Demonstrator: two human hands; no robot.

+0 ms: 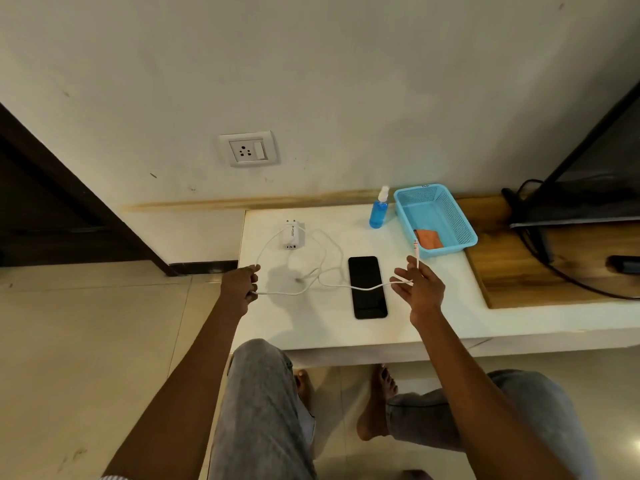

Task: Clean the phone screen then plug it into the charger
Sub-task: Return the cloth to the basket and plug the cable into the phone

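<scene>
— Where is the phone (367,287)?

— Flat on the counter (436,313) between my hands, long axis pointing away from me. My right hand (420,289), nearer, pinches the cable (360,288) end; my left hand (240,284) grips its other part.

I'm in a room of a home, or maybe a hotel; I can't tell which. I sit barefoot, my feet (377,403) on a pale tiled floor (86,341), at a low white ledge (433,317) built against a scuffed cream wall (311,81). A socket (248,148) with a switch is set in that wall. To my right a TV (588,181) stands on a wooden top (512,265), its black cords trailing. A dark door frame (69,188) runs down on my left.
</scene>
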